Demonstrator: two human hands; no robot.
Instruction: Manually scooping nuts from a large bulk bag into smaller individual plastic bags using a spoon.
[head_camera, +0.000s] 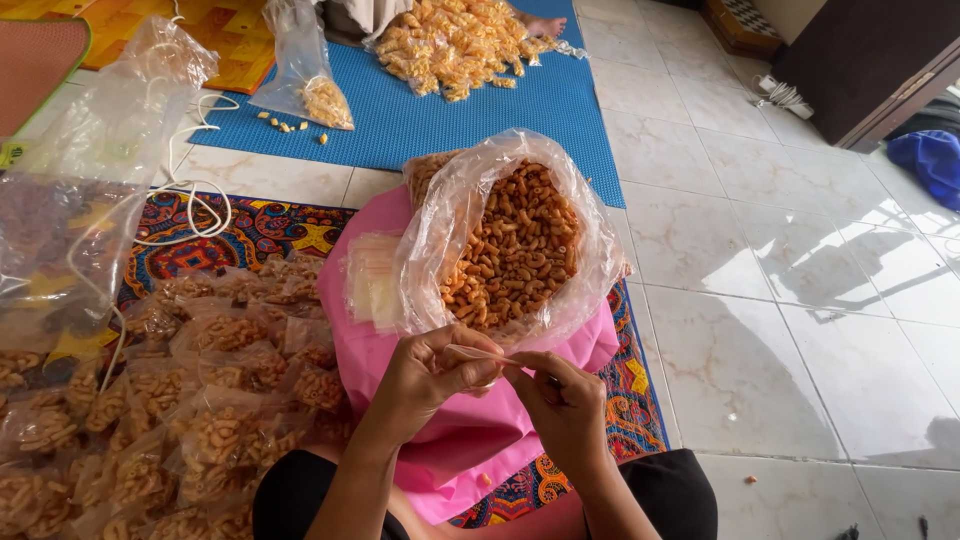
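Between your two hands, low in the head view, a small empty clear plastic pouch (480, 353) is pinched at its mouth. Your left hand (430, 375) closes thumb and fingers on its near end; your right hand (560, 400) closes narrowly on the other end, fingers curled, apparently rubbing the film apart, though the pouch is thin and hard to make out. No snack shows inside it, so this pouch is judged not yet filled.

Just beyond your hands stands the large clear plastic sack of orange-brown curled snacks (515, 245), mouth open, resting on a pink cloth (460, 440) over your lap. The sack looks well filled, so most of the bulk supply remains to be portioned. Touching its left side lies a flat stack of empty clear pouches (372, 280), the stock yet to be used.

To your left, on the patterned multicoloured mat (250, 235), a broad heap of small filled snack packets (190, 400) marks the finished share. Further left a large, mostly emptied clear bag with white string (90, 150) slumps.

Farther out, on the blue woven mat (480, 110), lie a second heap of yellow-orange snack packets (455, 40), a slumped clear bag holding a few snacks (305, 70) and some loose pieces, beside the pale tiled floor (780, 300).
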